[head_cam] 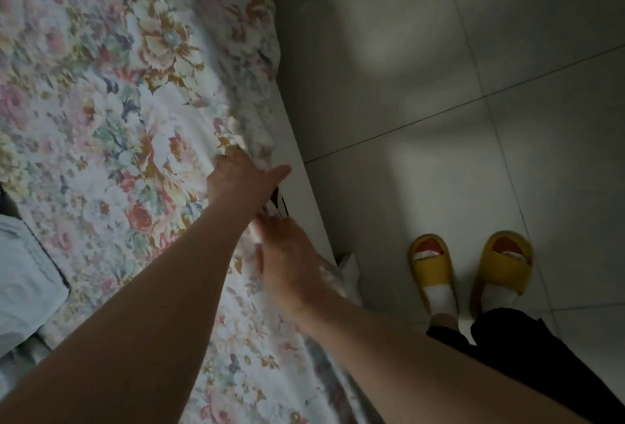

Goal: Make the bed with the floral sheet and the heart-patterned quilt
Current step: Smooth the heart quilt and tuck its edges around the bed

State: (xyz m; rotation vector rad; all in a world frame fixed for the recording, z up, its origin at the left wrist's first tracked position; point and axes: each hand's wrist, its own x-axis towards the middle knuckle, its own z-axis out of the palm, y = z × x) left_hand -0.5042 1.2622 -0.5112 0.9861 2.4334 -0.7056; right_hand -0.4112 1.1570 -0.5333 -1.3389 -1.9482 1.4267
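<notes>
Covering the bed top from the upper left to the lower centre of the head view, one floral sheet [111, 85]: pink, orange and pale blossoms on a white ground, lying mostly flat, with its right margin rumpled and hanging over the bed's edge. Left hand [243, 176]: reaching across to that margin, fingers [233, 154] curled into a raised fold of the sheet, thumb stretched out straight toward the bed's edge; the bare forearm runs back to the lower left corner. Right hand [287, 261]: just beside and below the left hand, back of the hand upward, over the same hanging margin of the sheet; its fingers point toward the fold and are blurred, so whether they grip the cloth cannot be told. One white side panel [285, 132] of the bed, showing as a narrow strip between the sheet's edge and the floor, with a few dark marks close to the hands. One crumpled white item [348, 271] at the foot of the panel, beside the right wrist; its nature is unclear. One pale bluish-white cloth [27, 275] lying on the sheet at the left border. Floor [473, 51]: large grey tiles with dark joints, dimly lit. One pair of yellow slippers [433, 268] worn over white socks [439, 295], standing on the tiles near the bed. Black trousers [527, 349] above the socks, at the lower right.
</notes>
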